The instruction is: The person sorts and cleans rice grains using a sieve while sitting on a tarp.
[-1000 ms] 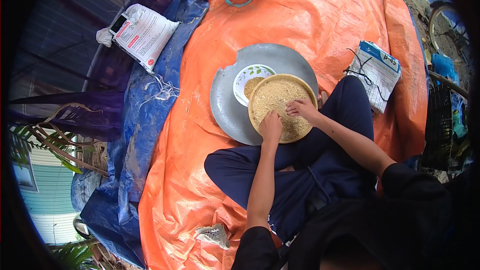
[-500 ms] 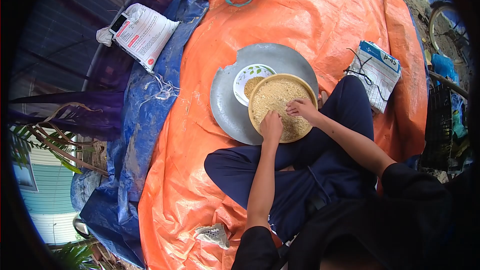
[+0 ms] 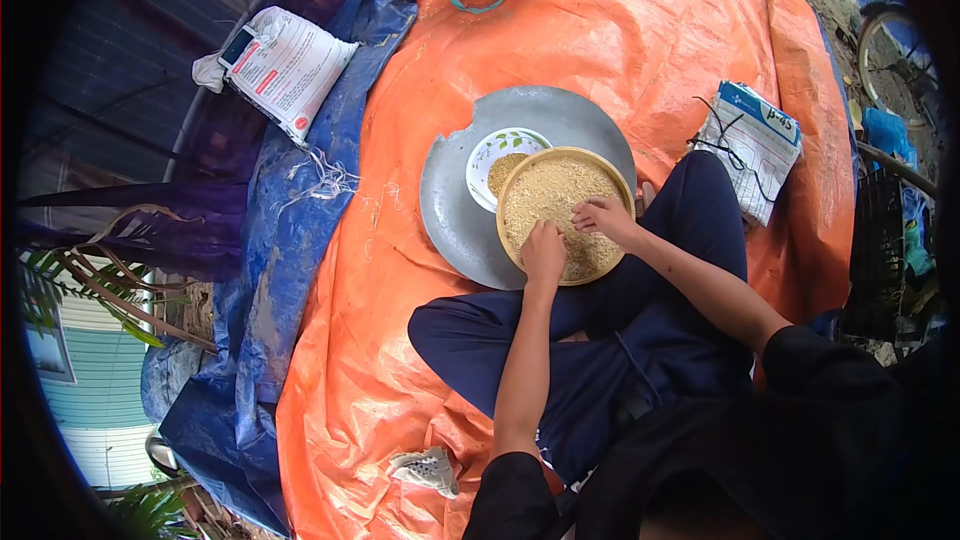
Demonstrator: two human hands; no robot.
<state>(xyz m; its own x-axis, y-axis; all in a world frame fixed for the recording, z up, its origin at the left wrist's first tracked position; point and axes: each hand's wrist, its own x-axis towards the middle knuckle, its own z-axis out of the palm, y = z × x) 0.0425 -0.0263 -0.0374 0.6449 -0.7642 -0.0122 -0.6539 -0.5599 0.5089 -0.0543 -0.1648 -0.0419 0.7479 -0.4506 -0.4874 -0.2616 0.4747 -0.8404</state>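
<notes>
Loosely curled left hand [image 3: 543,252] on grain [image 3: 548,195]

Soft, even daylight falls across the crinkled orange plastic tarpaulin [image 3: 620,50], with faint sheen and weak shadows. Fisheye distortion bends the edges; a black vignette rings the frame, heaviest at 5 o'clock.

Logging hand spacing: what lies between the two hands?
Head view: only grain in the yellow tray lies between left hand and right hand.
</notes>
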